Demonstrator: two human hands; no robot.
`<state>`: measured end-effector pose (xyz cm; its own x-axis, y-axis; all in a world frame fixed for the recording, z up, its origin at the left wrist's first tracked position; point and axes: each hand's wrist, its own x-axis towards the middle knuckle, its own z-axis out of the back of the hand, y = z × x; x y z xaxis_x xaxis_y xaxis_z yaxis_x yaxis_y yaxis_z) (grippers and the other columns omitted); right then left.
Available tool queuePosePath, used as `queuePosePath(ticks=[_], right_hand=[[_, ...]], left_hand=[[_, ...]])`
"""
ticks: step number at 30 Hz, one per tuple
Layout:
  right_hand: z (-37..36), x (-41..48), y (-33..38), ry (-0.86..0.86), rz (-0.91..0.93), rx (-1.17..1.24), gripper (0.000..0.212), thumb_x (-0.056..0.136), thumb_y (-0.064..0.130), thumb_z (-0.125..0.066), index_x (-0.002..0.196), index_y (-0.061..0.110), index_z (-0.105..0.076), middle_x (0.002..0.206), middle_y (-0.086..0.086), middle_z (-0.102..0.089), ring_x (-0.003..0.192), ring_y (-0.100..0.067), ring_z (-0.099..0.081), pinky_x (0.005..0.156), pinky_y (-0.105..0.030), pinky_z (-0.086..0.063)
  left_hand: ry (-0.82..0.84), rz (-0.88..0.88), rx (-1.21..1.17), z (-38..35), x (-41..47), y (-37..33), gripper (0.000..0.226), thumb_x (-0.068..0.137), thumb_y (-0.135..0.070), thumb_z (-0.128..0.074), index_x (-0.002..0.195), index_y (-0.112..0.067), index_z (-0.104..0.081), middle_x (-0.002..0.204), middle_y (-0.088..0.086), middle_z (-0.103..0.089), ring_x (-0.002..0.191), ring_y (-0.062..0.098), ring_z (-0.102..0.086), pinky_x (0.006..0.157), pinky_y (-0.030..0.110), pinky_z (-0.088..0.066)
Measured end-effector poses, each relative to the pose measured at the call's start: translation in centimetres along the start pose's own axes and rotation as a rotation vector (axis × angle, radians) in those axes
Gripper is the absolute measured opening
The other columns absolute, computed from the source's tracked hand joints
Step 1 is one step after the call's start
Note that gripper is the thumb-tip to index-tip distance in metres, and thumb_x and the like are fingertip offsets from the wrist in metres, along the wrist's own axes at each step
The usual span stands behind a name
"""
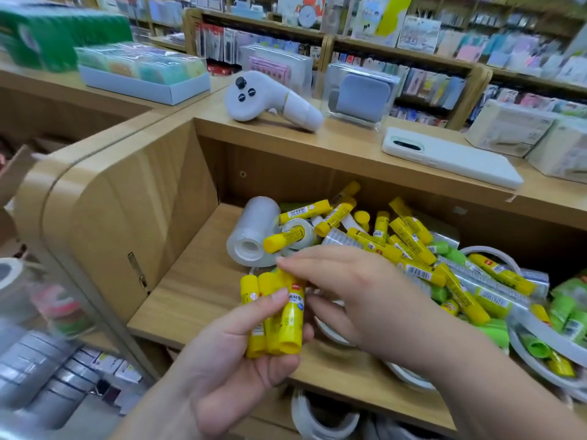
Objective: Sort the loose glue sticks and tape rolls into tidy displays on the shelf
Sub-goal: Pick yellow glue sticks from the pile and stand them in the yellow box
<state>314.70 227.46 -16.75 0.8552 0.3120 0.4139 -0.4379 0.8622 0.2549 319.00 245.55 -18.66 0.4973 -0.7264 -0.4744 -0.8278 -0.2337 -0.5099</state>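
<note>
My left hand [235,360] grips a bunch of yellow glue sticks [273,315] upright, thumb across their labels. My right hand [359,300] reaches in from the right, its fingers extended over the tops of that bunch and touching them. Behind both hands a jumbled pile of yellow glue sticks [409,239] and green glue sticks [568,315] fills the wooden shelf [190,296]. A sleeve of clear tape rolls [254,230] lies at the pile's left edge. White tape rolls [536,360] sit at the right, partly buried.
A white controller [270,103] and a white phone [451,157] lie on the counter above the shelf. Boxes of stationery stand at the back left. More tape rolls [35,360] fill the lower left shelf. The shelf's left half shows bare wood.
</note>
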Motion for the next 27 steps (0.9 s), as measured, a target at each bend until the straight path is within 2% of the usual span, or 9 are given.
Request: queuePosePath(ticks=[5, 9, 12, 14, 18, 20, 22, 25, 27], right_hand=[[-1.5, 2.5, -0.3, -0.039, -0.104, 0.061, 0.048, 0.083, 0.004, -0.061, 0.13, 0.013, -0.066, 0.114, 0.001, -0.07, 0.101, -0.011, -0.064, 0.09, -0.012, -0.044], [-2.6, 5.0, -2.5, -0.095, -0.174, -0.318, 0.045, 0.074, 0.027, -0.079, 0.117, 0.018, -0.073, 0.108, -0.001, -0.069, 0.093, -0.028, -0.06, 0.081, -0.041, -0.053], [-3.5, 6.3, -3.1, -0.05, -0.155, -0.425, 0.026, 0.073, 0.035, -0.069, 0.094, 0.022, -0.076, 0.094, 0.001, -0.068, 0.083, -0.031, -0.057, 0.067, -0.044, -0.051], [-3.4, 6.6, -2.8, -0.101, -0.13, -0.39, 0.023, 0.078, 0.035, -0.065, 0.093, 0.02, -0.074, 0.092, 0.001, -0.07, 0.083, -0.031, -0.059, 0.067, -0.043, -0.05], [-0.4, 5.1, -0.4, -0.364, -0.314, 0.058, 0.018, 0.091, 0.034, -0.071, 0.098, 0.018, -0.072, 0.082, 0.004, -0.071, 0.074, -0.016, -0.062, 0.069, -0.038, -0.052], [0.8, 3.8, 1.3, -0.338, -0.452, 0.488, 0.018, 0.086, 0.027, -0.078, 0.096, 0.013, -0.074, 0.074, -0.009, -0.071, 0.064, -0.02, -0.063, 0.06, -0.041, -0.054], [0.6, 2.4, 2.6, -0.254, -0.547, 0.785, 0.027, 0.075, 0.023, -0.081, 0.097, 0.008, -0.075, 0.076, -0.022, -0.068, 0.061, -0.019, -0.061, 0.052, -0.034, -0.053], [-0.7, 0.4, 2.9, -0.277, -0.704, 0.941, 0.047, 0.063, 0.022, -0.083, 0.107, 0.01, -0.071, 0.069, -0.014, -0.063, 0.06, -0.017, -0.061, 0.051, -0.025, -0.05], [-0.9, -0.9, 2.3, -0.366, -0.756, 0.884, 0.042, 0.062, 0.024, -0.086, 0.101, 0.016, -0.07, 0.067, -0.015, -0.063, 0.062, -0.019, -0.06, 0.055, -0.031, -0.05]], left_hand=[[-0.097, -0.115, -0.058, 1.4, 0.1, -0.4, 0.019, 0.061, -0.014, -0.075, 0.077, -0.006, -0.081, 0.084, 0.014, -0.072, 0.053, 0.019, -0.066, 0.034, 0.025, -0.049], [-0.134, -0.198, -0.065, 2.4, 0.1, -0.4, 0.013, 0.069, -0.015, -0.071, 0.074, -0.01, -0.082, 0.088, 0.011, -0.074, 0.057, 0.015, -0.066, 0.038, 0.023, -0.051], [-0.157, -0.235, -0.088, 2.8, 0.1, -0.2, 0.016, 0.071, -0.012, -0.069, 0.08, -0.008, -0.082, 0.089, 0.011, -0.075, 0.06, 0.016, -0.068, 0.043, 0.026, -0.053], [-0.176, -0.256, -0.094, 3.1, 0.2, -0.1, 0.032, 0.071, -0.012, -0.07, 0.101, -0.003, -0.078, 0.092, 0.011, -0.076, 0.063, 0.017, -0.069, 0.044, 0.027, -0.055], [-0.19, -0.326, -0.063, 3.2, 0.2, 0.1, 0.059, 0.07, -0.011, -0.072, 0.128, -0.004, -0.062, 0.097, 0.013, -0.075, 0.068, 0.02, -0.071, 0.049, 0.03, -0.057], [-0.167, -0.355, -0.026, 2.9, 0.2, 0.2, 0.059, 0.07, -0.01, -0.071, 0.127, -0.003, -0.061, 0.095, 0.015, -0.074, 0.067, 0.021, -0.072, 0.05, 0.031, -0.057], [-0.114, -0.35, 0.013, 2.3, 0.3, 0.7, 0.051, 0.072, -0.01, -0.069, 0.123, -0.005, -0.064, 0.096, 0.015, -0.075, 0.068, 0.021, -0.072, 0.053, 0.034, -0.059], [-0.027, -0.295, 0.052, 0.9, 0.8, 1.8, 0.044, 0.076, -0.01, -0.065, 0.12, -0.007, -0.068, 0.105, 0.019, -0.075, 0.079, 0.028, -0.073, 0.058, 0.04, -0.061], [-0.002, -0.244, 0.027, -0.1, 1.4, 2.5, 0.041, 0.078, -0.014, -0.064, 0.118, -0.006, -0.069, 0.106, 0.02, -0.074, 0.076, 0.029, -0.073, 0.059, 0.044, -0.061]])
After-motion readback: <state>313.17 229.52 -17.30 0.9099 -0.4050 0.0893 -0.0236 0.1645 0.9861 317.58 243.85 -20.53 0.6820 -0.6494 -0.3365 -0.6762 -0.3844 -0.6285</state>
